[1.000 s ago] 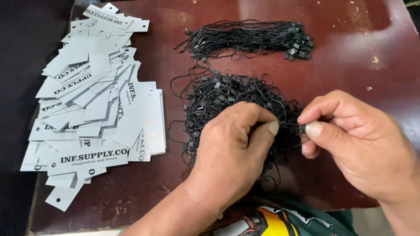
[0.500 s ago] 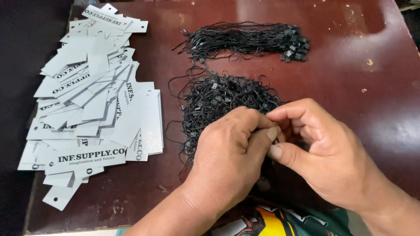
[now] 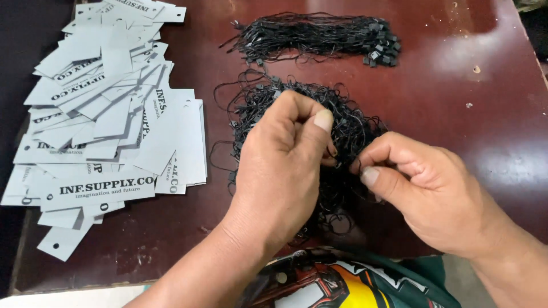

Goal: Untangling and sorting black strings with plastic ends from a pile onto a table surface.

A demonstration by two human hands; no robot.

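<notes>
- Left hand [image 3: 282, 165] sits over the loose tangle of black string loops [image 3: 348, 122], fingers curled in, thumb and forefinger pinched on a strand.
- Right hand [image 3: 425, 191] comes in from four o'clock, fingertips pinched tight on the same strand, almost touching the left's.
- The tangle lies mid-table on the dark red table [image 3: 485, 114].
- At twelve o'clock, a neat bundle of black strings [image 3: 317, 37].
- At nine o'clock, a spread heap of white paper tags [image 3: 108, 125].
</notes>
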